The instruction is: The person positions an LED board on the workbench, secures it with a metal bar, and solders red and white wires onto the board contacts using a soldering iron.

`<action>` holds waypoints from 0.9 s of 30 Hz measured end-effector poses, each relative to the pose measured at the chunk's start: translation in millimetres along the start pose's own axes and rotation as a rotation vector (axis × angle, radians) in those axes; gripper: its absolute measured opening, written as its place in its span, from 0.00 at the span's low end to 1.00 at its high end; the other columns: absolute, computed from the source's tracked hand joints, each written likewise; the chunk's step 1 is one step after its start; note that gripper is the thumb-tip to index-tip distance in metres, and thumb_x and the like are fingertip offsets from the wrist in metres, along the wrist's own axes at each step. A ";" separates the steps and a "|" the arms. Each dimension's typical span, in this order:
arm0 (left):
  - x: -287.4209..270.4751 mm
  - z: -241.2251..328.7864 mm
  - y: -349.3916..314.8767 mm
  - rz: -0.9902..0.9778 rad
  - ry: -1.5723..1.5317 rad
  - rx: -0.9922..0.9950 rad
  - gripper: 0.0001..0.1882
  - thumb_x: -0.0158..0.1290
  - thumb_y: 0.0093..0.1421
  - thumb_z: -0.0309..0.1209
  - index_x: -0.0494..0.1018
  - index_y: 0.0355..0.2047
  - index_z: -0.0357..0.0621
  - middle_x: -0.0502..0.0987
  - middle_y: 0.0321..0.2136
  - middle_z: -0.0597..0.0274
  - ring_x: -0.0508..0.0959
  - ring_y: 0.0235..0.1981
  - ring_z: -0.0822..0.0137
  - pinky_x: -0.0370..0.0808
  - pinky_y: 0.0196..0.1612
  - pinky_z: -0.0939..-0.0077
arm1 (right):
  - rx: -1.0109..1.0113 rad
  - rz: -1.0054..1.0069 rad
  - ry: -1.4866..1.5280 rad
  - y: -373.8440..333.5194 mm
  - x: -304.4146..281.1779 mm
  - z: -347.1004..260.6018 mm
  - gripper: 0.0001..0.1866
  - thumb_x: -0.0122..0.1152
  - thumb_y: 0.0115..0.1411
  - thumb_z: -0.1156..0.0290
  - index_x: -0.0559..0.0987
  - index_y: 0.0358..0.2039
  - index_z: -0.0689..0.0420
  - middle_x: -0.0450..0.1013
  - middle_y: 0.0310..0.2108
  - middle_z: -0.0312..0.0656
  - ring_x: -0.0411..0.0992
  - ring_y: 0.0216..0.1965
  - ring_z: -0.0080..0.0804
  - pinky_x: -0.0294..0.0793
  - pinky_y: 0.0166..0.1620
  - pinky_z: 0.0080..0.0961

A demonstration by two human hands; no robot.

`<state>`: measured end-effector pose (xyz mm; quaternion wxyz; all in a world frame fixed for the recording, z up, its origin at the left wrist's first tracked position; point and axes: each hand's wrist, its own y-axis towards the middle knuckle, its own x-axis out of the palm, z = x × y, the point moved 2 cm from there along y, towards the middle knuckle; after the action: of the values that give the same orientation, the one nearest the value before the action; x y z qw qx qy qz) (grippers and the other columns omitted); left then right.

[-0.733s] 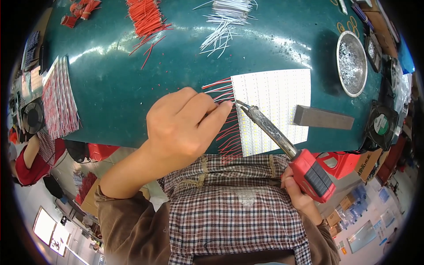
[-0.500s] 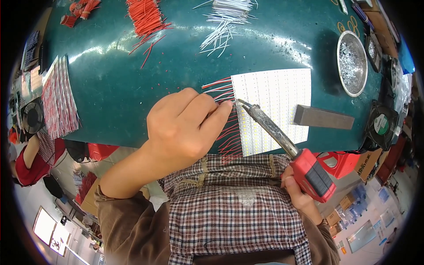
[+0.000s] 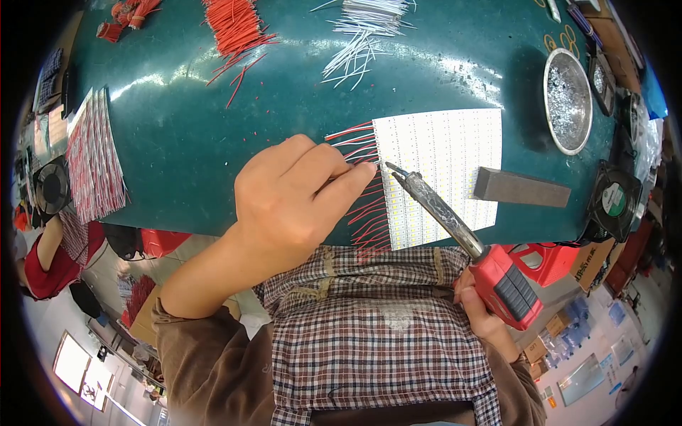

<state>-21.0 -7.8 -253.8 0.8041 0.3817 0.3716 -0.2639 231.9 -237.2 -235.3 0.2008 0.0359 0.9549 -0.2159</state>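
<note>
A white LED circuit board panel [image 3: 440, 149] lies on the green table, with a row of red and white wires [image 3: 367, 213] sticking out from its left edge. Over these wires, my left hand [image 3: 291, 192] is closed, thumb and forefinger pinched at the board's left edge. A wire seems to be in the pinch, though the fingers mostly hide it. My right hand [image 3: 479, 309] grips the red handle of a soldering iron [image 3: 444, 213]. Its tip hovers over the board, just right of my left fingertips. A grey rectangular block [image 3: 522, 188] rests on the board's right side.
Bundles of red wires [image 3: 231, 28] and white wires [image 3: 369, 21] lie at the far side. A metal bowl [image 3: 568, 103] with silvery bits stands right, near a black fan [image 3: 614, 202]. Wired boards [image 3: 97, 160] are stacked left. Another person's arm [image 3: 50, 245] shows at far left.
The soldering iron's tip has drawn slightly right, away from my left fingertips, and its handle has dropped a little toward me. My left hand stays pinched in nearly the same place.
</note>
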 end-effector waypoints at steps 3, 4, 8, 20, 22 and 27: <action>-0.6 -0.9 0.2 0.003 -0.058 -0.038 0.19 0.68 0.43 0.20 0.86 0.39 0.43 0.75 0.25 0.65 0.73 0.24 0.65 0.67 0.23 0.72 | -0.007 -0.008 -0.012 -0.6 -1.0 0.5 0.13 0.71 0.60 0.66 0.83 0.39 0.62 0.80 0.34 0.48 0.81 0.32 0.46 0.80 0.36 0.36; -0.6 -1.2 0.4 0.003 -0.088 -0.067 0.18 0.68 0.44 0.20 0.87 0.39 0.44 0.76 0.26 0.65 0.74 0.25 0.65 0.67 0.24 0.71 | -0.016 -0.010 -0.016 -0.2 -1.1 0.4 0.13 0.71 0.60 0.66 0.83 0.39 0.63 0.80 0.34 0.48 0.81 0.32 0.46 0.80 0.36 0.36; 2.2 -1.8 -0.2 0.001 -0.130 -0.116 0.15 0.69 0.49 0.21 0.86 0.39 0.45 0.76 0.26 0.65 0.74 0.26 0.64 0.68 0.26 0.71 | -0.003 -0.005 -0.001 -1.7 -1.3 1.2 0.14 0.71 0.60 0.65 0.83 0.39 0.63 0.81 0.35 0.48 0.81 0.32 0.47 0.80 0.37 0.36; 1.8 1.7 3.3 -0.005 -0.016 -0.059 0.13 0.70 0.50 0.21 0.84 0.37 0.41 0.77 0.27 0.62 0.76 0.26 0.62 0.70 0.26 0.69 | 0.000 -0.021 -0.035 0.6 0.0 -0.8 0.14 0.71 0.59 0.68 0.84 0.41 0.63 0.82 0.37 0.50 0.82 0.35 0.49 0.82 0.39 0.37; 3.7 3.5 3.9 0.025 -0.003 -0.002 0.14 0.69 0.48 0.20 0.83 0.37 0.40 0.77 0.27 0.61 0.76 0.26 0.62 0.70 0.25 0.69 | -0.008 -0.020 -0.043 1.8 0.7 -1.4 0.13 0.71 0.58 0.69 0.84 0.41 0.63 0.82 0.37 0.50 0.82 0.35 0.49 0.82 0.39 0.37; 5.4 1.6 5.2 -0.003 -0.013 -0.036 0.15 0.70 0.46 0.19 0.83 0.36 0.41 0.76 0.26 0.62 0.75 0.26 0.61 0.70 0.25 0.69 | -0.026 -0.006 -0.023 4.3 2.4 -3.1 0.13 0.71 0.56 0.71 0.85 0.41 0.62 0.82 0.38 0.50 0.83 0.35 0.49 0.82 0.39 0.37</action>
<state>-13.6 -7.0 -255.3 0.8128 0.3649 0.3718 -0.2607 229.3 -232.0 -235.4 0.2114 0.0279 0.9554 -0.2044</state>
